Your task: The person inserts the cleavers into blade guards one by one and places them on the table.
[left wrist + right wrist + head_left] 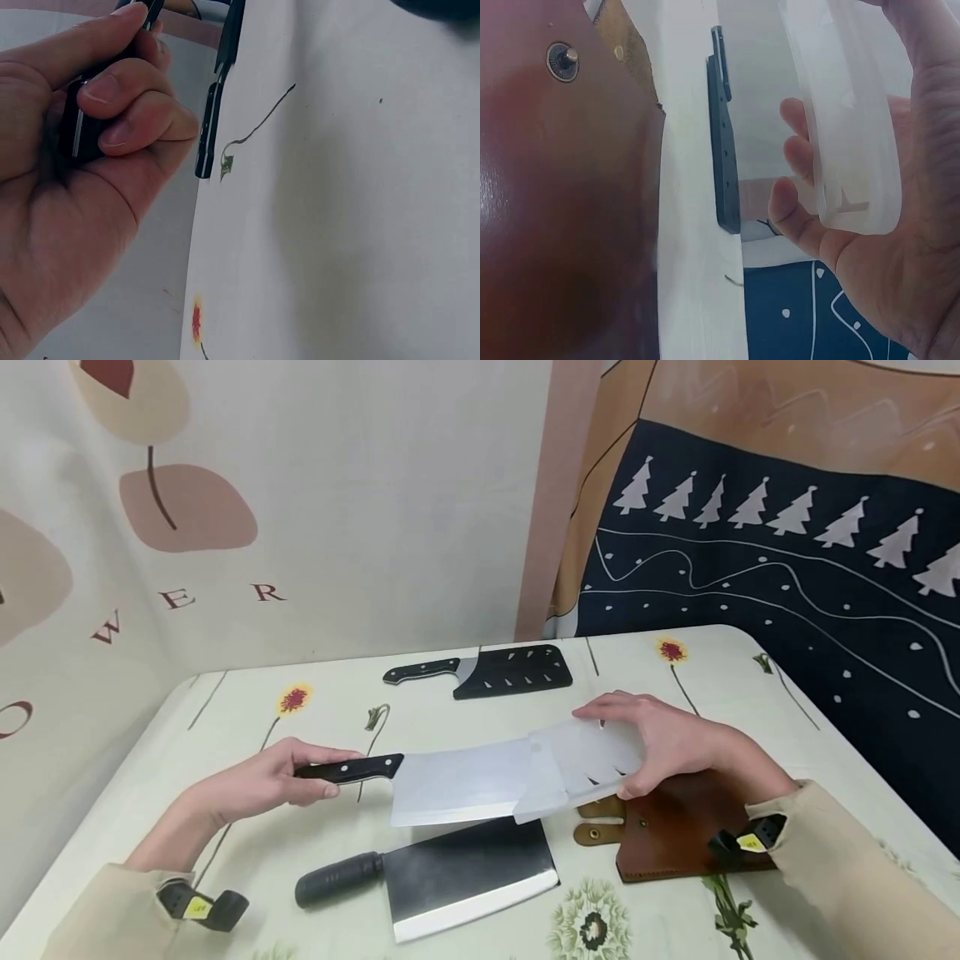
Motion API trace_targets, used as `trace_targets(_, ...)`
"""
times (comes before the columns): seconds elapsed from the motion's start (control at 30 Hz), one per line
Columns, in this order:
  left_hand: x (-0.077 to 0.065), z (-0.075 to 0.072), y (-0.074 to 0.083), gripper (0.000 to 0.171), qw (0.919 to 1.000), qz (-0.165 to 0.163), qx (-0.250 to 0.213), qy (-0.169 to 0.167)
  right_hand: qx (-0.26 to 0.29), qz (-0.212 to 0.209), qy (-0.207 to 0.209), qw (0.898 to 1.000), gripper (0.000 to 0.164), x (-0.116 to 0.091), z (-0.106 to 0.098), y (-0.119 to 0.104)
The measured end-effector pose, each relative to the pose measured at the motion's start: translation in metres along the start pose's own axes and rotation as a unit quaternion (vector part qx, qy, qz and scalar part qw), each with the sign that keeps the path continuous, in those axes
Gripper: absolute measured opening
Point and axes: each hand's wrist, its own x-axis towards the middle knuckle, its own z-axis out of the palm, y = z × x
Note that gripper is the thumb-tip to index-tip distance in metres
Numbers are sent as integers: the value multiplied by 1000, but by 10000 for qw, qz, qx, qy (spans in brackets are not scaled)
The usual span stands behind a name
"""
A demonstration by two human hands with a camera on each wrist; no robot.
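Observation:
A cleaver (457, 781) with a black riveted handle is held above the table, its blade pointing right. My left hand (281, 781) grips that handle (86, 124), fingers curled round it in the left wrist view. Over the front end of the blade sits a translucent white blade guard (577, 760), with part of the blade still showing bare. My right hand (667, 747) holds the guard (855, 135) by its far end, thumb on the near edge and fingers on the far edge. The blade's tip inside the guard is hard to make out.
Beneath the held cleaver lies another cleaver (472, 872) with a dark blade. A brown leather sheath (675, 843) with snap straps lies under my right forearm. Farther back is a smaller cleaver in a black guard (513, 672). Everything rests on a flower-patterned tablecloth (247, 902).

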Motion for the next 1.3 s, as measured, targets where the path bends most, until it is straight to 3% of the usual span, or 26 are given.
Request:
trace_targets(0.17, 1, 4, 1, 43, 9994, -67, 192, 281, 20, -69, 84, 9999, 91, -1, -1, 1)
trace_targets(0.33, 2, 6, 0, 42, 9996, 101, 59, 256, 29, -39, 89, 9999, 92, -2, 0, 2)
trace_targets(0.6, 3, 11, 5, 42, 9991, 59, 149, 396, 109, -67, 123, 9998, 90, -3, 2, 2)
trace_targets(0.9, 40, 43, 27, 48, 9991, -246, 331, 103, -58, -302, -124, 9995, 92, 21, 24, -13)
trace_targets(1.3, 49, 48, 28, 46, 9976, -149, 459, 502, -31, -274, 52, 9996, 93, 23, 19, -9)
